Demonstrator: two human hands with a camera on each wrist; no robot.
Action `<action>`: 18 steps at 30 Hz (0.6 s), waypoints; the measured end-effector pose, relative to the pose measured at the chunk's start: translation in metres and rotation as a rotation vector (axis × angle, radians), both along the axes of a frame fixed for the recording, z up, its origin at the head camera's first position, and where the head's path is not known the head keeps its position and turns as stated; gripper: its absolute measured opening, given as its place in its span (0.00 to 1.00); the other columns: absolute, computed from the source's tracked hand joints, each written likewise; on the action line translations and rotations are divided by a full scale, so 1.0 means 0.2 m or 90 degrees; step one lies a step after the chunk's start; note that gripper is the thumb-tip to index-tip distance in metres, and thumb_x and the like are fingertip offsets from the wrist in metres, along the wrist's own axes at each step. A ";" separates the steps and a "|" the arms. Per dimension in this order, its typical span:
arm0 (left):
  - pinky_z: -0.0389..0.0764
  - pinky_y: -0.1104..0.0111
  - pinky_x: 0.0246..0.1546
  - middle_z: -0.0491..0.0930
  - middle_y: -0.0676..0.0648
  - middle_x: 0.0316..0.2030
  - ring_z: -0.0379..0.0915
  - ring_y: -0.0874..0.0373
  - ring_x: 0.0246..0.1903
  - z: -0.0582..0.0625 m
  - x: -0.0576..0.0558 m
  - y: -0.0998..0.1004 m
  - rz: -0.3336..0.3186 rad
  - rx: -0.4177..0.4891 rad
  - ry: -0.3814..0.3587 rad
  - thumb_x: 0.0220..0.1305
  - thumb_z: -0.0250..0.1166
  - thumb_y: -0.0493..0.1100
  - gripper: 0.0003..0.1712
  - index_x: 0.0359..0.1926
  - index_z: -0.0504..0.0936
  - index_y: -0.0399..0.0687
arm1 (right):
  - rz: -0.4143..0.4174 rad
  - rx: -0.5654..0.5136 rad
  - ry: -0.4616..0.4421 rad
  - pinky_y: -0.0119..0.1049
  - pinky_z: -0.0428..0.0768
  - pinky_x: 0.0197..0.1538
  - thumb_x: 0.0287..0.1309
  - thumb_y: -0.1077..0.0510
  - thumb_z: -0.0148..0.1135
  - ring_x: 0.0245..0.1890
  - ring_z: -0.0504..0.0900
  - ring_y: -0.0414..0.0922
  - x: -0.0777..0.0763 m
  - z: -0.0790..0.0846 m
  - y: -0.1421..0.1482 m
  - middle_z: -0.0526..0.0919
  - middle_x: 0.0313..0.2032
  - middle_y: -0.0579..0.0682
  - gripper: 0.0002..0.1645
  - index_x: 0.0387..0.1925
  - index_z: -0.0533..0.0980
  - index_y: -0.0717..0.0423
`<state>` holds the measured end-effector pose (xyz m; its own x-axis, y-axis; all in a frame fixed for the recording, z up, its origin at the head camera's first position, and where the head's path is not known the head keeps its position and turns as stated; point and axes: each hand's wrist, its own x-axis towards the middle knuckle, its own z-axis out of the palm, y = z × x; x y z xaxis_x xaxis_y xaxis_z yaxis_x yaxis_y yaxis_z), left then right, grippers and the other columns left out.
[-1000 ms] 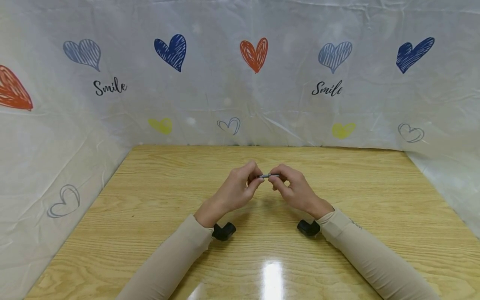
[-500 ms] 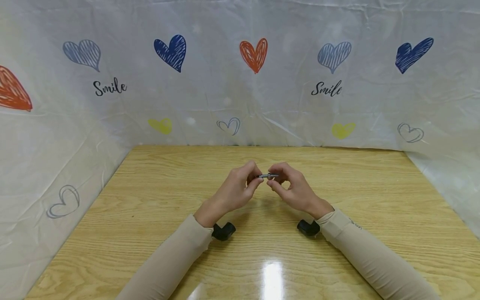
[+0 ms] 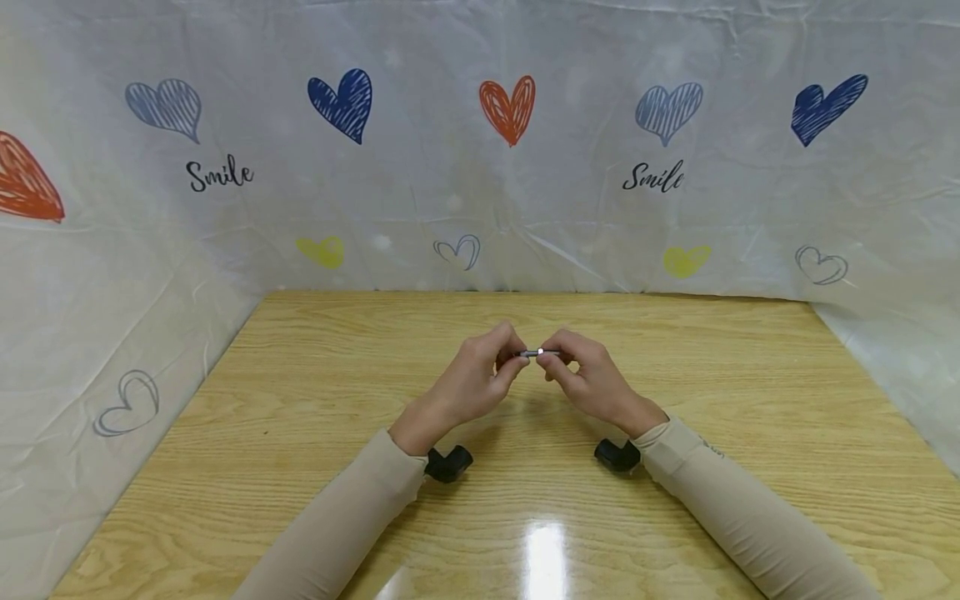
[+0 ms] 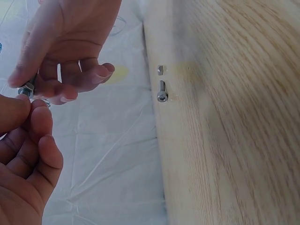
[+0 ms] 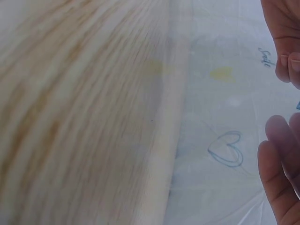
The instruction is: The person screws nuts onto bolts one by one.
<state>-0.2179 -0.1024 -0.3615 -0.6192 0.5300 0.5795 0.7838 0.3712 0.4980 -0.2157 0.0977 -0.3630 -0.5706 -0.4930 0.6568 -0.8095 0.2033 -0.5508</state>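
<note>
Above the middle of the table, my left hand pinches one end of a thin metal bolt between thumb and forefinger. The bolt lies level, pointing across to my right hand. There, thumb and forefinger pinch a small hex nut threaded around the shank, as the left wrist view shows. The other fingers of the right hand are loosely bent. The bolt's left end is hidden in the left fingers. Only parts of both hands show at the right edge of the right wrist view.
In the left wrist view, a second bolt with a socket head and a separate nut lie on the wooden table. Neither shows in the head view. White cloth printed with hearts hangs behind and beside the table.
Half a second ago the right thumb and forefinger were spread off the nut; now they have closed on it again. The left hand stays in place with the bolt.
</note>
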 end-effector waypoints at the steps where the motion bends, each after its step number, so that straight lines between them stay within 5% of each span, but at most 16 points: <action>1: 0.71 0.73 0.23 0.74 0.53 0.25 0.67 0.66 0.20 0.00 0.00 0.00 0.000 0.001 -0.001 0.63 0.62 0.30 0.07 0.36 0.72 0.43 | -0.001 -0.001 0.000 0.37 0.77 0.30 0.60 0.73 0.57 0.25 0.78 0.45 0.00 0.00 0.00 0.77 0.29 0.50 0.06 0.34 0.75 0.62; 11: 0.72 0.73 0.24 0.75 0.52 0.26 0.68 0.65 0.22 0.00 0.01 0.00 0.018 -0.010 -0.012 0.64 0.61 0.31 0.07 0.36 0.71 0.43 | 0.002 0.003 -0.027 0.41 0.79 0.34 0.55 0.74 0.61 0.30 0.80 0.49 0.01 0.00 0.00 0.79 0.38 0.59 0.17 0.47 0.70 0.66; 18: 0.72 0.73 0.24 0.75 0.53 0.26 0.67 0.65 0.21 0.01 0.00 0.00 0.020 -0.013 -0.010 0.64 0.61 0.32 0.06 0.36 0.71 0.44 | 0.024 -0.014 0.000 0.42 0.80 0.33 0.56 0.76 0.60 0.28 0.80 0.49 0.00 -0.01 0.00 0.77 0.38 0.60 0.16 0.46 0.69 0.67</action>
<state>-0.2170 -0.1027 -0.3604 -0.6440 0.5225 0.5588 0.7642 0.4055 0.5015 -0.2154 0.0978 -0.3647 -0.5520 -0.4992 0.6680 -0.8164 0.1604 -0.5547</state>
